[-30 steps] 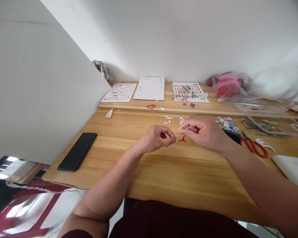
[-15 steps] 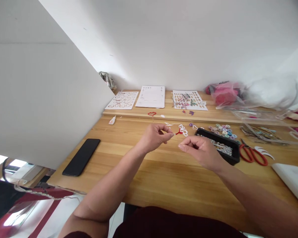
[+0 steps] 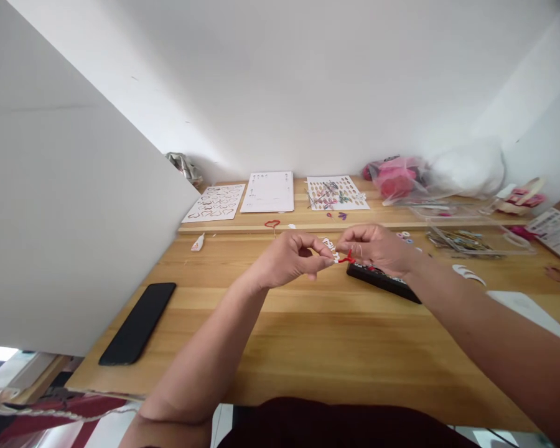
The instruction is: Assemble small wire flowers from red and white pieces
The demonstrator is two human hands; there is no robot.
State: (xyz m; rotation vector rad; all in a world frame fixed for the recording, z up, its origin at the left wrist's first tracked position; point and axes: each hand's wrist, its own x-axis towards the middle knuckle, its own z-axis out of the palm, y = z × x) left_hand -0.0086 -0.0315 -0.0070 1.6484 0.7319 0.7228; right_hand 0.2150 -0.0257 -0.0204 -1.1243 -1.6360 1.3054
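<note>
My left hand [image 3: 292, 260] pinches one end of a small red piece [image 3: 343, 260], thin and branching, between thumb and fingertips. On the other side my right hand [image 3: 378, 250] is closed in a pinch right at the red piece; whether it grips the piece itself or a thread on it is too small to tell. White openwork cut-outs [image 3: 327, 243] lie just behind the fingertips. Below my right hand is a black tray [image 3: 386, 287], its small beads largely covered by the hand. A red wire outline [image 3: 272, 223] stands behind my left hand.
A black phone [image 3: 137, 323] and a small glue bottle [image 3: 198, 243] lie at left. Along the raised back ledge are patterned sheets [image 3: 214, 203] and pink bundles in plastic [image 3: 396, 177]. A clear box [image 3: 518, 242] and white crescents [image 3: 469, 274] are at right.
My right hand has moved in toward the left and now meets the red piece at my left fingertips. The view has turned right, and the right arm now hides the red-handled scissors.
</note>
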